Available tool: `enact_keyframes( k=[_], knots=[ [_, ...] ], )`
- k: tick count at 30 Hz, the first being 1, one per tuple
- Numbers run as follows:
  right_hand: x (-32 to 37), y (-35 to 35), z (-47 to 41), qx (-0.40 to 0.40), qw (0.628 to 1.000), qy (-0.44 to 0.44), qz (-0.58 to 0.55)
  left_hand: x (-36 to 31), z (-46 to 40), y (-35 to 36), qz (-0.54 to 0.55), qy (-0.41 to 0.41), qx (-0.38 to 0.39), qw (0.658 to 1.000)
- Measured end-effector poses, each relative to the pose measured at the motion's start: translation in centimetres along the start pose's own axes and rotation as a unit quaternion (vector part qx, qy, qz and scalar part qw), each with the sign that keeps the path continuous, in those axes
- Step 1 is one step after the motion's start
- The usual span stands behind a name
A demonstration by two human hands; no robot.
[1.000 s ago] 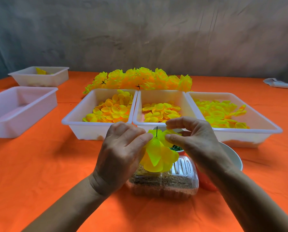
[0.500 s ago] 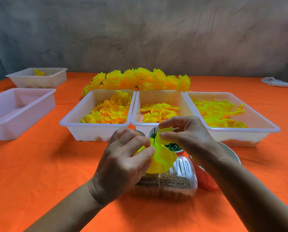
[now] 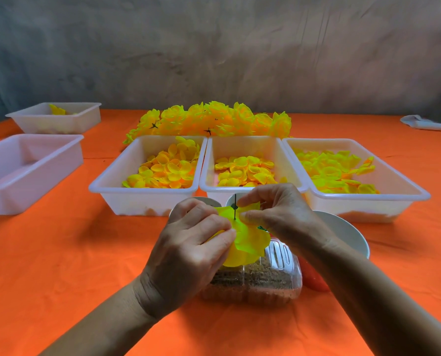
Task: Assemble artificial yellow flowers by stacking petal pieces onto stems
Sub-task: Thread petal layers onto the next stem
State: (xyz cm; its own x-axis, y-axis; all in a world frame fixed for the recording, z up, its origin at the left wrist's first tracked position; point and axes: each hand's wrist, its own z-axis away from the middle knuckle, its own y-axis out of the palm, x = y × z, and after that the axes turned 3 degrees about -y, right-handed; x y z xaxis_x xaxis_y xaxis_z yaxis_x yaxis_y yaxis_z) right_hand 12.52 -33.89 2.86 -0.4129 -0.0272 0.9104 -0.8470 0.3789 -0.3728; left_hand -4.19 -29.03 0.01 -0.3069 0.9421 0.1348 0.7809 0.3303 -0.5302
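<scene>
Above a clear box on the orange counter, left hand pinches the yellow petal piece at its edge, right hand pinches it where the thin dark stem pokes upward through it.

Orange tablecloth, grey wall, white cloth at far right.

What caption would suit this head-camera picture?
Both hands, left and right, thread a yellow petal piece onto a thin stem.
</scene>
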Motion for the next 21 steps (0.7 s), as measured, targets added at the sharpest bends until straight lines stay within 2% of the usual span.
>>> enact_keyframes(
  k=[9,17,19,21],
  knots=[
    [-0.19,0.0,-0.6,0.003,0.997,0.015,0.078,-0.06,-0.02,0.09,0.002,0.002,0.03,1.0],
    [-0.28,0.24,-0.59,0.007,0.997,0.05,0.064,0.22,-0.05,-0.12,0.017,0.005,0.06,0.998],
    [-0.22,0.26,-0.44,0.009,0.997,0.053,0.057,0.25,-0.03,-0.33,0.058,-0.029,0.078,0.995],
    [-0.12,0.25,-0.27,0.012,0.998,0.051,0.039,0.02,-0.1,-0.45,0.13,-0.12,0.081,0.981]
  ],
)
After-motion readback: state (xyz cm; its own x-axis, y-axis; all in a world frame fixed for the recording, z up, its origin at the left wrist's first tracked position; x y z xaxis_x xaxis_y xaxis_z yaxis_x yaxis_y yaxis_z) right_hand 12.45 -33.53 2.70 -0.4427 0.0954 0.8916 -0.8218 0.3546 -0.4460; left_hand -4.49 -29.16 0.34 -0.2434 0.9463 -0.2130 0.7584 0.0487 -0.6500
